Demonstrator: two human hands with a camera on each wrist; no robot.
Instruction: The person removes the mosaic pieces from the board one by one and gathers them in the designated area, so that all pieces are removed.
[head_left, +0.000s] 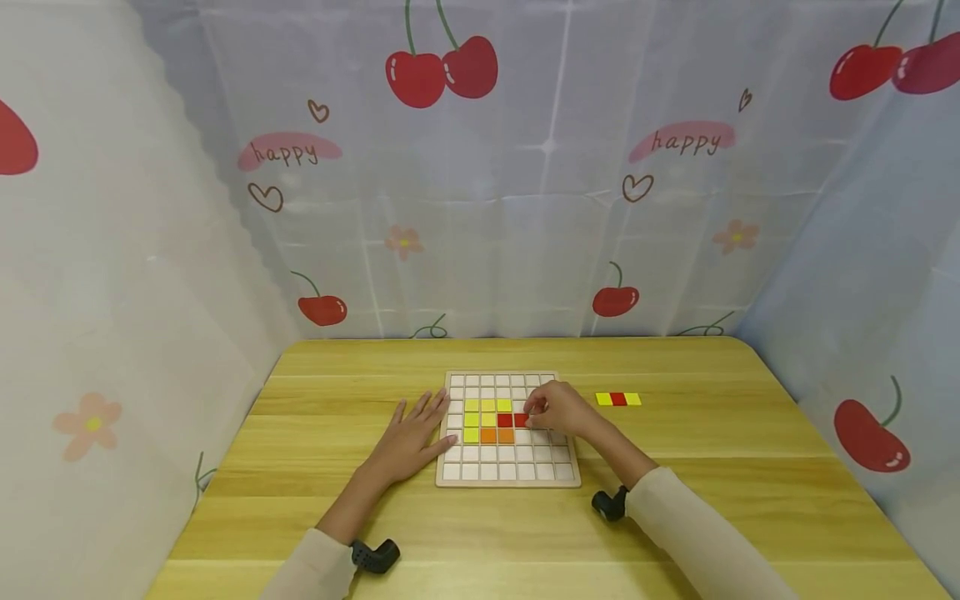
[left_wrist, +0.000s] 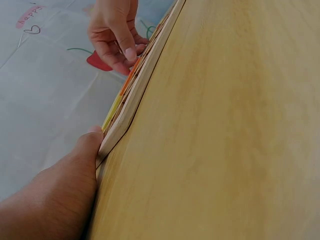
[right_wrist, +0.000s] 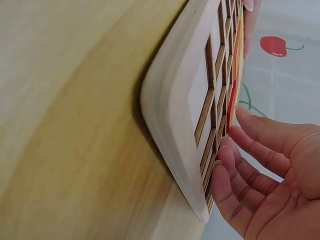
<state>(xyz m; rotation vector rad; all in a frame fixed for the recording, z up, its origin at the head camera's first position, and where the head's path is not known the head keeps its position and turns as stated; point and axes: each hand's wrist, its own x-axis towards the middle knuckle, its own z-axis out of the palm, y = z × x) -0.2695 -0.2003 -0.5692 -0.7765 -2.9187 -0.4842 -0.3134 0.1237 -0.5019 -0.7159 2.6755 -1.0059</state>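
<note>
A pale wooden grid board [head_left: 507, 482] lies on the table, its middle cells filled with several yellow tiles [head_left: 472, 420], two orange tiles [head_left: 488, 435] and red ones. My right hand [head_left: 558, 408] reaches over the board's right side, thumb and forefinger pinching a red square tile [head_left: 521, 421] at its right edge. Next to it on the left sits another red tile [head_left: 504, 420]. My left hand [head_left: 411, 442] is spread flat at the board's left edge, its thumb [left_wrist: 90, 142] touching the rim. Fingertips partly hide the pinched tile in the right wrist view.
Right of the board, two yellow tiles [head_left: 603, 399] and a red tile [head_left: 618, 399] lie in a row on the wooden table [head_left: 337, 367]. A cherry-patterned curtain [head_left: 480, 192] hangs behind and along both sides. Each wrist wears a black camera [head_left: 377, 556].
</note>
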